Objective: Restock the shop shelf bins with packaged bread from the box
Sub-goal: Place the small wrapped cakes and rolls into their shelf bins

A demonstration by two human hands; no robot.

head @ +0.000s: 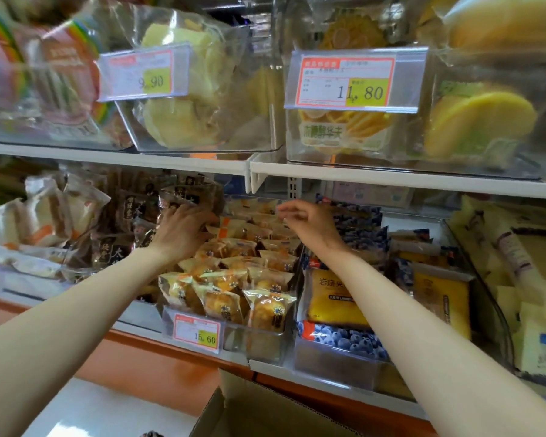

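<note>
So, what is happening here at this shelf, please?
A person is restocking the lower shelf. Both hands reach toward the back of the clear bin with the 15.60 price tag, which is nearly full of small packaged breads. The left hand lies on packets at the bin's left side. The right hand is over the back row, fingers loosely bent. A cardboard box stands below.

Two bare forearms (76, 304), slim wrists (341, 251), bare left grip (183, 228), bare right grip (312, 226), arms uncovered to frame edge
</note>
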